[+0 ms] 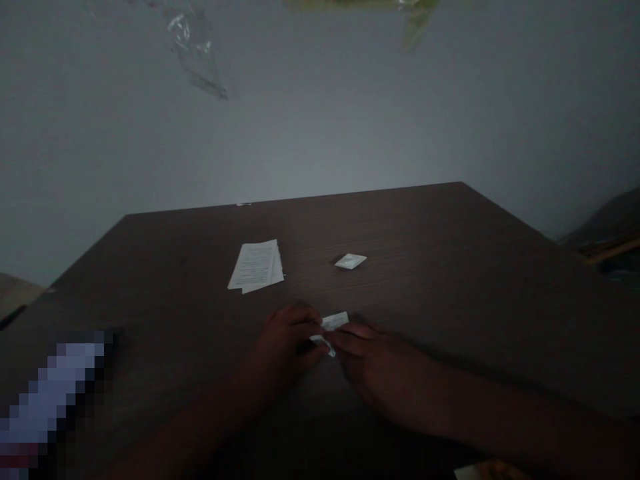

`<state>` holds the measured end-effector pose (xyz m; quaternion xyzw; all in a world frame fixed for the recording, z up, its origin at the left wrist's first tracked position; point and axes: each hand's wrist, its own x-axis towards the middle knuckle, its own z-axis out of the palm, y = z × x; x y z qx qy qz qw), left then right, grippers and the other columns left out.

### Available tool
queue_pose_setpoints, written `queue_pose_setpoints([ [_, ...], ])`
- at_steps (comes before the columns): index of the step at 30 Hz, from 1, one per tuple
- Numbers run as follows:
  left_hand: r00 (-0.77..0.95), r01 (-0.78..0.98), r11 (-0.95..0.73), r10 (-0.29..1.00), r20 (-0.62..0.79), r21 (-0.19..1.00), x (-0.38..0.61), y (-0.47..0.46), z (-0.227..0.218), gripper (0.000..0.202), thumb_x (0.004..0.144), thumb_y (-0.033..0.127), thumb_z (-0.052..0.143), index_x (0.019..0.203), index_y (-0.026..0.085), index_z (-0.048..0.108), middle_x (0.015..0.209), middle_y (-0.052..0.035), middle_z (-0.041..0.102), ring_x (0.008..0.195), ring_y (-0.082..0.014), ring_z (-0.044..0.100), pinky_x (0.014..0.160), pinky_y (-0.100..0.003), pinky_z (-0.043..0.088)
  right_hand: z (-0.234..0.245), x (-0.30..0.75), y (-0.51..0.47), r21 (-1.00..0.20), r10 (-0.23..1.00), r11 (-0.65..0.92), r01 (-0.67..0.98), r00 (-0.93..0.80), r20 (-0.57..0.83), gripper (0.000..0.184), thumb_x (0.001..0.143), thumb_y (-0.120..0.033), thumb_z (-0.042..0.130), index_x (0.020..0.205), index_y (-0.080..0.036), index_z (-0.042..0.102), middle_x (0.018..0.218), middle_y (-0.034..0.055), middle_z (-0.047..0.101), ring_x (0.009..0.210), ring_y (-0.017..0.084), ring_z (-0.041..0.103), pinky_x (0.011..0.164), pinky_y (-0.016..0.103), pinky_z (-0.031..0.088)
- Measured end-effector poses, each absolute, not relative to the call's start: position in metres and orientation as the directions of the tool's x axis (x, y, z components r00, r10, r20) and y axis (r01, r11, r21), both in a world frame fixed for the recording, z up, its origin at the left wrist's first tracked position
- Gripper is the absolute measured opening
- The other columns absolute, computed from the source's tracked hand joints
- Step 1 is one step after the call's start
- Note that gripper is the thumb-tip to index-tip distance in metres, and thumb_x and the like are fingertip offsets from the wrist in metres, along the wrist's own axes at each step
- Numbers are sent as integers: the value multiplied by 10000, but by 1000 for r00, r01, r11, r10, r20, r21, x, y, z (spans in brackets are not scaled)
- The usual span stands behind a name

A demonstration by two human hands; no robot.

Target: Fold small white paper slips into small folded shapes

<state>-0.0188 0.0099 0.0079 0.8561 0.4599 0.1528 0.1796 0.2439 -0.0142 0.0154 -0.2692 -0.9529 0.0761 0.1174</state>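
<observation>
Both my hands rest near the front middle of a dark wooden table (450, 267). My left hand (287, 340) and my right hand (375, 367) meet with fingers pinched on a small white paper or packet (333, 323) held between them, just above the tabletop. Part of it is hidden by my fingers. The room is dim.
A folded printed leaflet (257, 267) lies behind my left hand. A small white sachet (351, 261) lies behind my right hand. A pixelated object (55, 393) sits at the front left. A pale wall rises behind the table, with clear plastic (197, 57) hanging on it.
</observation>
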Motion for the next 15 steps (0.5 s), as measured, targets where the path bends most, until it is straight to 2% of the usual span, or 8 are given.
queue_pose_setpoints([
  [4,522,714,-511,844,122,479,-19,12,8,300,947,125,933,1173,323,935,1334,-62,866,1265,-320,800,1143,-530,655,15,243,-15,-170,517,853,493,-843,148,451,1051,-48,653,1466,-132,808,1630,174,772,1538,305,701,1326,465,547],
  [8,488,718,-493,860,149,492,-18,12,9,297,927,101,956,1129,318,957,1361,-52,853,1307,-326,779,1166,-510,651,13,242,-16,-129,516,856,501,-843,154,485,1057,-48,655,1529,-61,766,1635,218,759,1521,325,714,1321,476,561],
  [13,486,708,-478,864,132,520,-20,15,4,285,920,133,979,1130,326,964,1371,-66,850,1292,-327,774,1164,-541,651,16,242,-14,-105,473,880,463,-874,110,360,1085,-103,683,1410,-40,824,1616,243,760,1459,361,738,1260,507,618],
  [15,489,695,-477,862,131,538,-21,17,3,288,925,142,974,1137,335,962,1379,-63,849,1294,-322,771,1179,-545,644,17,242,-12,-108,473,880,463,-876,94,353,1102,-134,689,1416,-36,817,1635,252,743,1438,376,744,1224,520,641],
])
